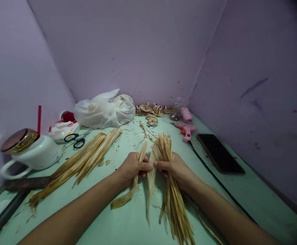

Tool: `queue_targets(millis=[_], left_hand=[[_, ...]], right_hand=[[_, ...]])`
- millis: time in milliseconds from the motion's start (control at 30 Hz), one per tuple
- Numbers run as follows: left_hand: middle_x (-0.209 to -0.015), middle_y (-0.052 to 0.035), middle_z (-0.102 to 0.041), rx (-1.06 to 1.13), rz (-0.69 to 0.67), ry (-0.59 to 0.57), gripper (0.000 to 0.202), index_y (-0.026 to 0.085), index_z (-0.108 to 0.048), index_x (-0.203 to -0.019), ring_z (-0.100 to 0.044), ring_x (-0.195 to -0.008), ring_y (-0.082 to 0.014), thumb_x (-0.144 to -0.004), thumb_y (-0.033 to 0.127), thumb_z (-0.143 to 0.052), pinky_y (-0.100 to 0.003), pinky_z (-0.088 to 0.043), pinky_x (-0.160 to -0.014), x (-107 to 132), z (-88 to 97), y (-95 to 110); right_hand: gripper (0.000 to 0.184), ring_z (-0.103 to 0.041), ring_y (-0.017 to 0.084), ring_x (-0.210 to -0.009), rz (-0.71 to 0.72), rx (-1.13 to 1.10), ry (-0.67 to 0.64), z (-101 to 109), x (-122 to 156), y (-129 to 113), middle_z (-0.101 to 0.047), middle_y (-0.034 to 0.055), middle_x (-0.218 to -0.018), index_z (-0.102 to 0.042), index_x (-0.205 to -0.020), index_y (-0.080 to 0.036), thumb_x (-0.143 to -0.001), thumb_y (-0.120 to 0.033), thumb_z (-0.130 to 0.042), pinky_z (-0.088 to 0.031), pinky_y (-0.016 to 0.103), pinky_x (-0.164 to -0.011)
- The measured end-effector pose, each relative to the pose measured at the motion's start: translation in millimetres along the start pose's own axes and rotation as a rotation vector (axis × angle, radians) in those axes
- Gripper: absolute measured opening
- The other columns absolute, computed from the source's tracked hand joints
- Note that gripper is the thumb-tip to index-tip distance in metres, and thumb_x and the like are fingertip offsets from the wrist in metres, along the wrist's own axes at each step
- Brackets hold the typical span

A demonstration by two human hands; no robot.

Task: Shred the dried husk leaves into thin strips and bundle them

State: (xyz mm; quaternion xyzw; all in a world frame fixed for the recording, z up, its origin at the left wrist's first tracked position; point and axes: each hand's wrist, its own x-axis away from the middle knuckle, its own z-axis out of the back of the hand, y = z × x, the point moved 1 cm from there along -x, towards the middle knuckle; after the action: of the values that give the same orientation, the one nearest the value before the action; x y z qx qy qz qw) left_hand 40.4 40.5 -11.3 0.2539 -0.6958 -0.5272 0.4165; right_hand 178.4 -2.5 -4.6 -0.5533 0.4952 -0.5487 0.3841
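Observation:
My left hand (136,166) is closed around a single dried leaf strip (128,195), whose upper end rises past the knuckles and whose lower end curls toward me. Beside it, my right hand (175,168) grips a thick bundle of dried leaf strips (175,200) fanned out at the top. One pale, wider strip (151,182) hangs between the two hands, near both thumbs; its top meets the right fingers. The fingertips of the two hands almost touch. More dried leaf strips (87,156) lie in a pile on the table to the left.
On the green table (118,224) stand a white mug (42,153) and a white plastic bag (105,110). Scissors (77,139) lie at left. At right are a pink glue gun (186,130) with a black cord, a phone (220,153) and pink yarn (186,114). Woven pieces (152,119) sit at the back.

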Motion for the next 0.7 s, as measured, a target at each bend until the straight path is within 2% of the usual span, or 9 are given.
queue_targets(millis=[200,367,533,700], left_hand=[[-0.039,0.0064,-0.042,0.026,-0.029,-0.002,0.026,0.016,-0.046,-0.054,-0.037,-0.036,-0.0049,-0.048,0.026,-0.069,-0.018,-0.022,-0.037,-2,1.5,-3],[-0.04,0.0059,-0.044,0.016,-0.051,-0.016,0.029,0.016,-0.046,-0.055,-0.037,-0.036,-0.0053,-0.049,0.029,-0.072,-0.019,-0.022,-0.036,-2,0.1,-3],[-0.039,0.0056,-0.043,-0.01,-0.03,0.025,0.026,0.015,-0.048,-0.054,-0.037,-0.035,-0.0057,-0.049,0.028,-0.071,-0.019,-0.022,-0.037,-1,-1.6,-3],[-0.036,0.0055,-0.041,-0.038,-0.03,0.03,0.025,0.016,-0.046,-0.051,-0.035,-0.033,-0.0054,-0.051,0.029,-0.068,-0.019,-0.02,-0.036,-1,-2.6,-2]], right_hand=[[0.021,-0.034,0.005,-0.038,-0.009,-0.004,0.007,2,-3,4,-0.044,-0.0068,-0.046,-0.051,-0.066,-0.016,-0.052,-0.021,-0.065,-0.024,0.02,-0.035],[0.02,-0.037,0.007,-0.043,0.003,0.02,-0.073,2,-4,10,-0.049,-0.0048,-0.053,-0.053,-0.072,-0.015,-0.054,-0.018,-0.062,-0.026,0.02,-0.036],[0.018,-0.034,0.006,-0.04,-0.003,0.036,-0.055,1,-2,9,-0.046,-0.0066,-0.048,-0.05,-0.066,-0.016,-0.052,-0.015,-0.061,-0.025,0.019,-0.036],[0.018,-0.034,0.006,-0.04,0.006,0.057,-0.04,1,-2,6,-0.046,-0.0069,-0.048,-0.051,-0.068,-0.017,-0.053,-0.016,-0.061,-0.026,0.02,-0.036]])
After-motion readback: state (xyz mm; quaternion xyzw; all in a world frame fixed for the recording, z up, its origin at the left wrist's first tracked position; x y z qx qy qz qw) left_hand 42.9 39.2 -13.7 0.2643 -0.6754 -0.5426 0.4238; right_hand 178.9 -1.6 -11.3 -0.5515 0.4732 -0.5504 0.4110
